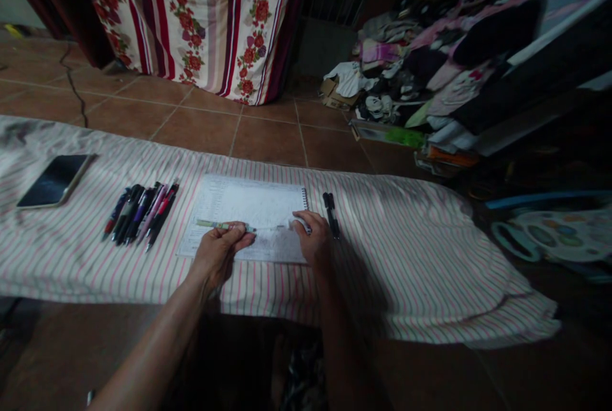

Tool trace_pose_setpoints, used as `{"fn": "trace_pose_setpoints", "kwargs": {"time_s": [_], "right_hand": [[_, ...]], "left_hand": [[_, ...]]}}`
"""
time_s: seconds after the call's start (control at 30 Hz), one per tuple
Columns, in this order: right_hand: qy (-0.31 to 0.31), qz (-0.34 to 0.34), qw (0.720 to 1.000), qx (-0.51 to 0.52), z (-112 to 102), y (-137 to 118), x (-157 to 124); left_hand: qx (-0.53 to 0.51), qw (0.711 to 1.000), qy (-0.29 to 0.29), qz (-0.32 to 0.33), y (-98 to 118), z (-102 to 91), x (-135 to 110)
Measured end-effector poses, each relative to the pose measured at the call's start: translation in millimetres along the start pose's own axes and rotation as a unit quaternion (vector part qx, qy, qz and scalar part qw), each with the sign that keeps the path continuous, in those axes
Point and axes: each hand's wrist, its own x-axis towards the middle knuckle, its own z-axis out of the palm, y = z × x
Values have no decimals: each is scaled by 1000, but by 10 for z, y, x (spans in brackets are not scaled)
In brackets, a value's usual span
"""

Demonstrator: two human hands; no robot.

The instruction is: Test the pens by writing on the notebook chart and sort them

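Note:
My left hand (222,244) is closed around a slim pen with a pale green barrel (210,224), which lies almost level above the notebook. My right hand (312,236) pinches a small whitish pen part (289,224), whose thin end points left toward the pen; its exact kind is hard to make out. A short gap separates the two pieces. Beneath both hands lies an open spiral notebook (258,197) with faint writing on its page. Just right of my right hand, two black pens (329,207) lie side by side.
A row of several pens (141,212) lies left of the notebook, with a phone (56,180) farther left. A striped cloth (406,252) covers the low surface. Beyond are a tiled floor, a floral curtain (191,16) and a clothes pile (411,60).

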Motion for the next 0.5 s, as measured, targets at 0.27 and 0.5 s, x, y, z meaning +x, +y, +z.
{"fn": "trace_pose_setpoints", "kwargs": {"time_s": [0.27,0.5], "right_hand": [[-82,32,986,141,-123,-268,14],[-161,-7,965,208,-57,-485,-52]], "left_hand": [[42,998,-35,-9,-29,77,-51],[0,995,-93,-30,-191,134,-65]]}}
